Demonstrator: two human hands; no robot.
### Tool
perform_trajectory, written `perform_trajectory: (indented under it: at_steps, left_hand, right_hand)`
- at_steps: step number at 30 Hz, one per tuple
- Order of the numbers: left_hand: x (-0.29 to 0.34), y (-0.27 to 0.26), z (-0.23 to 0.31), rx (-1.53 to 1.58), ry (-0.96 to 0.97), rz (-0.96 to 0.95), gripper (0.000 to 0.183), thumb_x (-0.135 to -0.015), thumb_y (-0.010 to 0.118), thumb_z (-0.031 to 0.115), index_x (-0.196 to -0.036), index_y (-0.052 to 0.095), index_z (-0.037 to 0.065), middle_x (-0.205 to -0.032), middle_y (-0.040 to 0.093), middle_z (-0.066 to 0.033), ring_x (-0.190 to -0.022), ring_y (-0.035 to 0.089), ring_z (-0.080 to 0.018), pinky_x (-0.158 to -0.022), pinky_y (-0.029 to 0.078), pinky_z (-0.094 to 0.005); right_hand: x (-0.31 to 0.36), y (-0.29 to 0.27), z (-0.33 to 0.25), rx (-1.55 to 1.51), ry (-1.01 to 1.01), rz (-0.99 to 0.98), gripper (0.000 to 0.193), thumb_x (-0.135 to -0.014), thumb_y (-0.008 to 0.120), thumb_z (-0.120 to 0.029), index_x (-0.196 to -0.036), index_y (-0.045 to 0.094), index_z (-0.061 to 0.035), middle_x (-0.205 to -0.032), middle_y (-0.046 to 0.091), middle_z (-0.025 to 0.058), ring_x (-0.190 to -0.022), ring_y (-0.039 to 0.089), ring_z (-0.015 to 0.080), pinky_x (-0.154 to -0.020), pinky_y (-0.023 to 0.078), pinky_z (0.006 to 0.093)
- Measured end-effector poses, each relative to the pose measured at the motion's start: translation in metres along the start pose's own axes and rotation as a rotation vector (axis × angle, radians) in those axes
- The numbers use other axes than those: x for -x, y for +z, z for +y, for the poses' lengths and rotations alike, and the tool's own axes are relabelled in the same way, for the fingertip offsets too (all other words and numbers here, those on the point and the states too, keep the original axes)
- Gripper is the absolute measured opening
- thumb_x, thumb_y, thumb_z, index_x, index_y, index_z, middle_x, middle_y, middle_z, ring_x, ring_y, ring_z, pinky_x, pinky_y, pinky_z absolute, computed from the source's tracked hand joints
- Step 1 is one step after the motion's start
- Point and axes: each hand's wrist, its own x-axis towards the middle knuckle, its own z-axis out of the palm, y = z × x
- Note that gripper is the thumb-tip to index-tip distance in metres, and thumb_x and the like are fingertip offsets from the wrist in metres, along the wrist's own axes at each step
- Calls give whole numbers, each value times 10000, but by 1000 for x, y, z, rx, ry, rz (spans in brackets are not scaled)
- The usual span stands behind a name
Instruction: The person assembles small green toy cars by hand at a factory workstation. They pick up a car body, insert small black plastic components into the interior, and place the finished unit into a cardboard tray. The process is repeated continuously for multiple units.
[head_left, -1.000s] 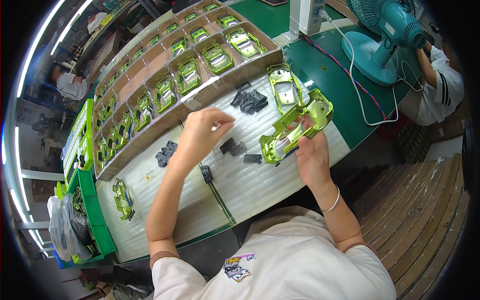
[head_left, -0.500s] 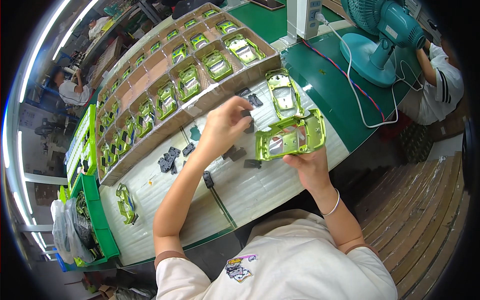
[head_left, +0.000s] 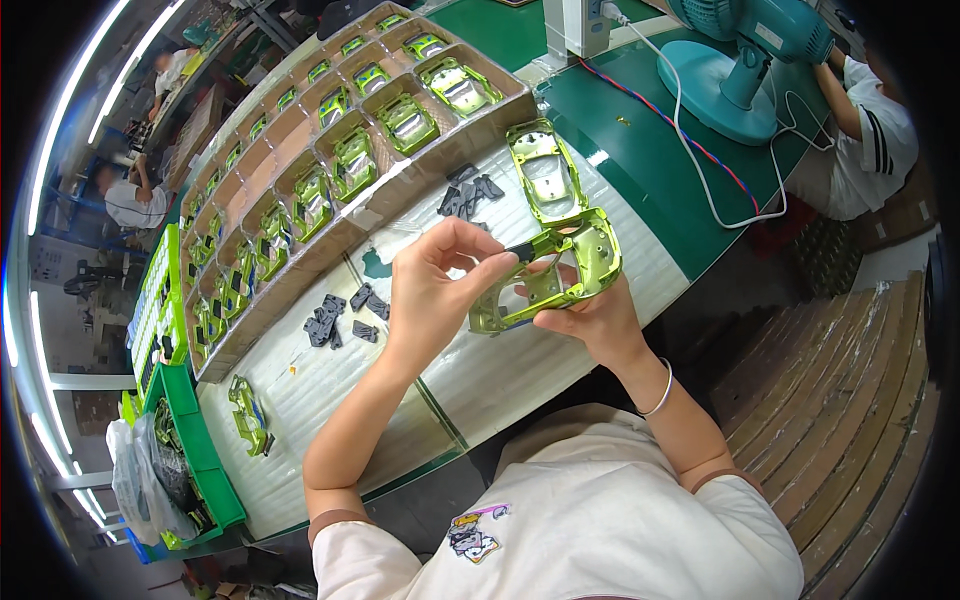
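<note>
My right hand (head_left: 608, 328) holds a metallic green toy car body shell (head_left: 597, 252) by its near edge, its hollow inside facing up. My left hand (head_left: 435, 275) pinches a small black plastic part (head_left: 521, 250) between thumb and forefinger, at the shell's far left edge. Whether that part touches the shell I cannot tell. Just beyond lies a second green shell (head_left: 547, 180) on the white foam-covered table. Small black parts (head_left: 470, 198) lie in a loose pile past my left hand, and more dark parts (head_left: 325, 322) are grouped to its left.
A divided cardboard box (head_left: 430, 163) with green car shells in its compartments spans the far side. Another shell (head_left: 248, 416) lies at the left, near a green crate (head_left: 205, 445). A teal fan (head_left: 745, 75) with a white cable (head_left: 680, 110) stands far right; a person sits beyond.
My left hand has come from above the table to the shell, with a black part in its pinch. The shell in my right hand has shifted left and tilted.
</note>
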Motion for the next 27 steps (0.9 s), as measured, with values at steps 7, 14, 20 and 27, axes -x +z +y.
perform_trajectory:
  at_steps: [7,14,20,27]
  left_hand:
    - [4,7,1,-414,293,90,132,-658,751,39,-689,622,32,-660,608,-5,-593,511,-71,-555,411,-211]
    - [6,12,4,-431,314,78,106,-655,748,25,-693,650,28,-655,614,-15,-579,519,-73,-532,410,-208]
    - [6,15,-1,-352,263,88,104,-656,745,14,-693,648,17,-653,615,-19,-590,528,-59,-536,418,-202]
    - [5,16,-5,-449,289,125,155,-623,756,53,-747,662,55,-626,601,-32,-576,555,-143,-515,421,-268]
  right_hand:
    - [-2,0,-7,93,91,-14,766,-610,810,-47,-1218,345,-46,-1056,518,58,-989,534,137,-835,497,286]
    - [-2,1,-7,208,37,-16,754,-591,834,-95,-1182,368,-50,-1062,507,46,-991,522,124,-820,491,271]
    - [-1,2,-8,200,63,10,758,-582,840,-114,-1179,376,-52,-1068,507,46,-987,522,131,-821,479,279]
    - [-3,6,-10,379,8,27,706,-560,852,-230,-1105,441,-49,-994,546,54,-925,552,152,-779,466,303]
